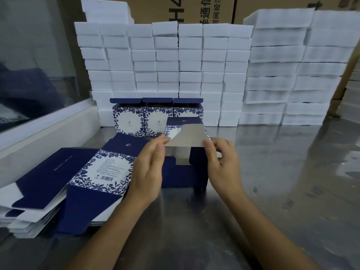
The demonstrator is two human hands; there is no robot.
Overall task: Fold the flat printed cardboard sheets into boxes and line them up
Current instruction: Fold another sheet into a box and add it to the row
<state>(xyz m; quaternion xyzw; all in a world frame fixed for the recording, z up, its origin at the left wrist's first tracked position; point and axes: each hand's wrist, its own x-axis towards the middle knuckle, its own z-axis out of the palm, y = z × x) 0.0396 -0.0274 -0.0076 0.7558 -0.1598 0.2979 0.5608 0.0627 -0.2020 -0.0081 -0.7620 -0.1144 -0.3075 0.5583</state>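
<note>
1. Folding a half-formed box [185, 152] just in front of the row of finished boxes [157, 117], the person held it above the tabletop [282, 172], which probably left room for its flaps to swing.
2. The left hand [150, 168] pinched the left corner of the grey flap [187, 138] between thumb and fingertips; the right hand [222, 162] pinched the right corner with its fingers curled. Gripping both corners likely kept the crease straight while the flap turned inward.
3. The flap showed its unprinted side, matte grey board cut as a trapezoid; the outer faces were smooth navy card with a blue-and-white leaf border.
4. Three finished boxes stood upright side by side, touching, with top flaps raised. They backed against the stacked white foam blocks [165, 61], which seemingly served as a stop to keep the line even.
5. Left of the half-formed box and nearer the viewer, flat printed sheets [93, 178] lay in a fanned pile, barcode panel uppermost, within reach of the left hand.
6. The tabletop was polished metal, reflective and faintly scuffed; the foam blocks looked soft and fine-grained, with square edges.
7. Behind the foam blocks rose brown corrugated cartons [194, 8] bearing large printed characters.
8. Judged progress: early, with three boxes lined up and many sheets left.
</note>
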